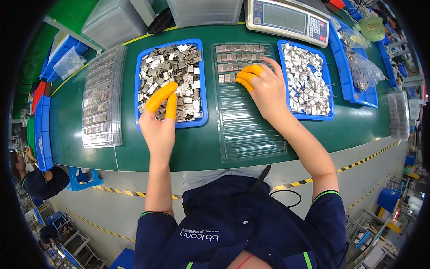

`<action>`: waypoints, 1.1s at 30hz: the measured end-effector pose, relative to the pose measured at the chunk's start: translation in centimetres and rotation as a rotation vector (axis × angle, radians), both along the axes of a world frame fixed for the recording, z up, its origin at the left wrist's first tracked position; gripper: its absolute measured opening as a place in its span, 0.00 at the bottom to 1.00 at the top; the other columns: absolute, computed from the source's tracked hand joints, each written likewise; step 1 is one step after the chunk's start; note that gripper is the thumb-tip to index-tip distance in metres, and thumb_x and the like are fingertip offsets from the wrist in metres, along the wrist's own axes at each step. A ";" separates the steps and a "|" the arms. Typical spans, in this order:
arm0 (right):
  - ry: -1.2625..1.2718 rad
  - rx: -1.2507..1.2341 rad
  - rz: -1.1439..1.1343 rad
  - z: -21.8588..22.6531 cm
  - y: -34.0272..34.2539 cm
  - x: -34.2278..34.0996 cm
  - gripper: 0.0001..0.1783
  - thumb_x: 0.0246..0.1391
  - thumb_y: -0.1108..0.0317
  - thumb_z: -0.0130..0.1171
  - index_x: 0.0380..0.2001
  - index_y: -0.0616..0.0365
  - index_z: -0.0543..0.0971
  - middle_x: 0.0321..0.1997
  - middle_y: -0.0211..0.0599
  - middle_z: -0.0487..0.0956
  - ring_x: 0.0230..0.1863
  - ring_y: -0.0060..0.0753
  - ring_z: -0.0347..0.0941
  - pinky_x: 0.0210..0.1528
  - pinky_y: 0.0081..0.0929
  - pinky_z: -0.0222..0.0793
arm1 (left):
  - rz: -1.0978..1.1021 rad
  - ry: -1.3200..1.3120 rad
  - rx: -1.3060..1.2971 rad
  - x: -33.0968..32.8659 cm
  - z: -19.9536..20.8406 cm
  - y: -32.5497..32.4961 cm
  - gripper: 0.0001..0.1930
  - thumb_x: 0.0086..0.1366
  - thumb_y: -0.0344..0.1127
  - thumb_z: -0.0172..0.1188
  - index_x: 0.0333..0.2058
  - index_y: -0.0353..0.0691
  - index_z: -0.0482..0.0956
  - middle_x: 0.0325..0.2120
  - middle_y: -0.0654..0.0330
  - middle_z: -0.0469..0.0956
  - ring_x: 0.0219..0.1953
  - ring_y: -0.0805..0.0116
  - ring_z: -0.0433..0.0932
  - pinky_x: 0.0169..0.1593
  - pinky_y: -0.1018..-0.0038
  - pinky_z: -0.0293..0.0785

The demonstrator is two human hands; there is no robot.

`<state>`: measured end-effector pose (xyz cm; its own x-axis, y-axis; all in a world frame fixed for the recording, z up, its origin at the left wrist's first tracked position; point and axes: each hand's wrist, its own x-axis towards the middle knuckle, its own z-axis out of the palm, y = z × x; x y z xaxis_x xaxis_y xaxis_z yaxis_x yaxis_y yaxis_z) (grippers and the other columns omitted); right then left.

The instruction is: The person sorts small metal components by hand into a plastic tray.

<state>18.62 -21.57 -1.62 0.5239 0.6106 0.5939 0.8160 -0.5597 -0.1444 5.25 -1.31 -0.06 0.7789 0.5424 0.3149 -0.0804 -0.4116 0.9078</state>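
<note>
Head view: on the green work table (197,148), the left hand (159,125) hovers over the near edge of a blue tray (138,89) heaped with small metal parts (172,71). Its orange-capped fingers (162,96) are pinched together; whether they grip a part I cannot tell. The right hand (268,89) rests on the far half of a clear slotted tray (251,130), fingers curled down onto the rows of seated parts (233,58) (only the far rows are filled). A second blue tray (329,94) of parts lies just beside it, at the right.
</note>
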 end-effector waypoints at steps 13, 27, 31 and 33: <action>0.209 0.163 0.002 -0.4 -0.8 0.2 0.08 0.41 0.72 0.62 0.29 0.55 0.82 0.30 0.36 0.79 0.39 0.34 0.73 0.61 0.40 0.54 | -0.037 0.217 0.676 3.7 1.7 1.5 0.10 0.53 0.27 0.59 0.37 0.39 0.81 0.39 0.55 0.78 0.45 0.58 0.73 0.50 0.69 0.67; 0.171 -0.056 -0.060 0.9 -2.5 1.1 0.08 0.39 0.75 0.60 0.28 0.59 0.81 0.34 0.36 0.76 0.40 0.38 0.69 0.41 0.30 0.69 | -0.080 0.234 0.829 4.9 -0.2 2.7 0.10 0.48 0.31 0.65 0.32 0.36 0.82 0.33 0.53 0.76 0.41 0.55 0.70 0.48 0.63 0.64; 0.132 -0.140 -0.106 0.6 -2.0 1.0 0.08 0.36 0.77 0.60 0.26 0.61 0.80 0.35 0.37 0.76 0.41 0.38 0.68 0.42 0.30 0.69 | -0.099 0.221 0.792 4.9 -0.3 2.7 0.10 0.49 0.31 0.65 0.32 0.37 0.82 0.32 0.54 0.77 0.41 0.55 0.70 0.48 0.64 0.64; 0.135 -0.147 -0.094 0.4 -1.9 1.2 0.09 0.36 0.79 0.59 0.27 0.62 0.79 0.36 0.38 0.76 0.42 0.39 0.68 0.43 0.31 0.68 | -0.062 0.200 0.802 4.7 -0.4 2.6 0.10 0.48 0.30 0.64 0.32 0.38 0.82 0.32 0.55 0.77 0.42 0.56 0.70 0.48 0.64 0.64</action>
<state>19.81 -23.48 -1.26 0.6515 0.6302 0.4224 0.7380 -0.6555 -0.1603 9.99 1.33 -0.42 0.8824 0.1662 0.4402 0.0073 -0.9403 0.3403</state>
